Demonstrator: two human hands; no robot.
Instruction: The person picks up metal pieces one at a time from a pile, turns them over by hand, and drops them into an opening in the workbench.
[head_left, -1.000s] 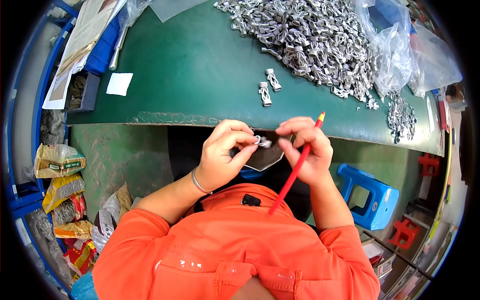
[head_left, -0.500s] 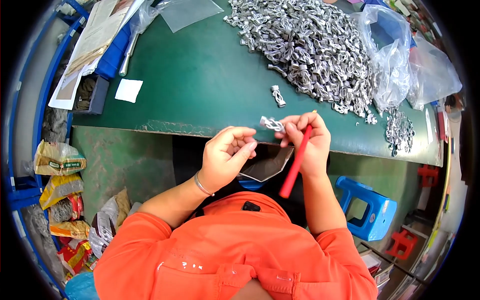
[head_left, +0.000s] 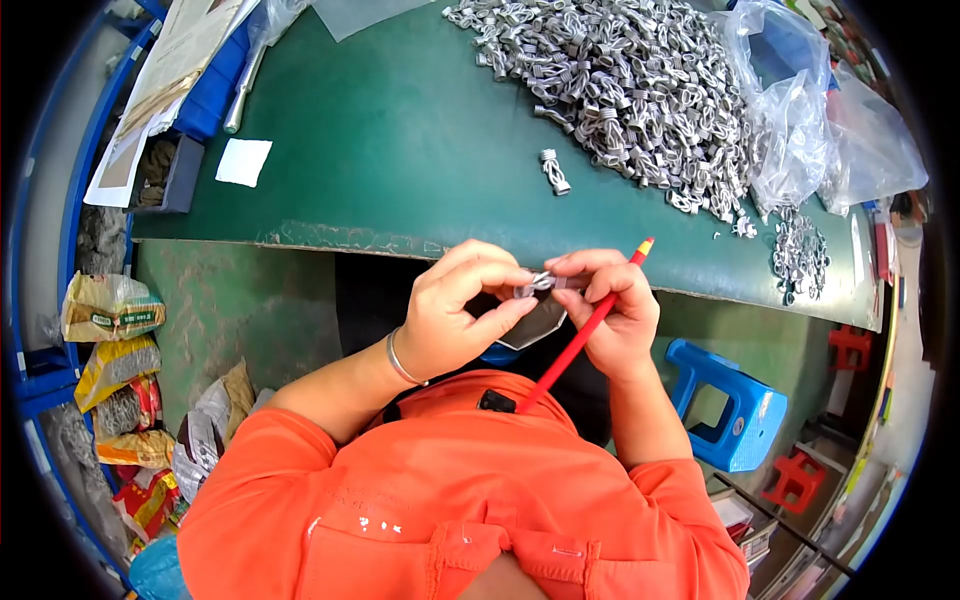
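Note:
Between the fingertips of both hands is a small silver twisted-metal piece (head_left: pixel 541 283), held above my lap at the table's front edge. My left hand (head_left: pixel 462 305) is closed in a pinch on its left end. My right hand (head_left: pixel 617 315) grips the right end with thumb and fingers. A slim red pencil-like stick (head_left: pixel 572 347) with a yellowish tip lies slantwise in the same right hand, its lower end reaching my shirt. A similar loose metal piece (head_left: pixel 554 172) rests on the green table (head_left: pixel 380 150) beyond the hands. Fingers cover both ends of the held piece.
A large heap of silver metal pieces (head_left: pixel 625 90) covers the table's back right. Clear plastic bags (head_left: pixel 790 140) and a smaller pile of dark metal parts (head_left: pixel 800 258) lie right. A white paper square (head_left: pixel 243 162) lies left. A blue stool (head_left: pixel 728 405) stands on the floor.
My left hand has moved right and taken hold of the metal piece's left end. My right hand has drawn the piece nearer my body, and the red stick has swung so its yellowish tip shows.

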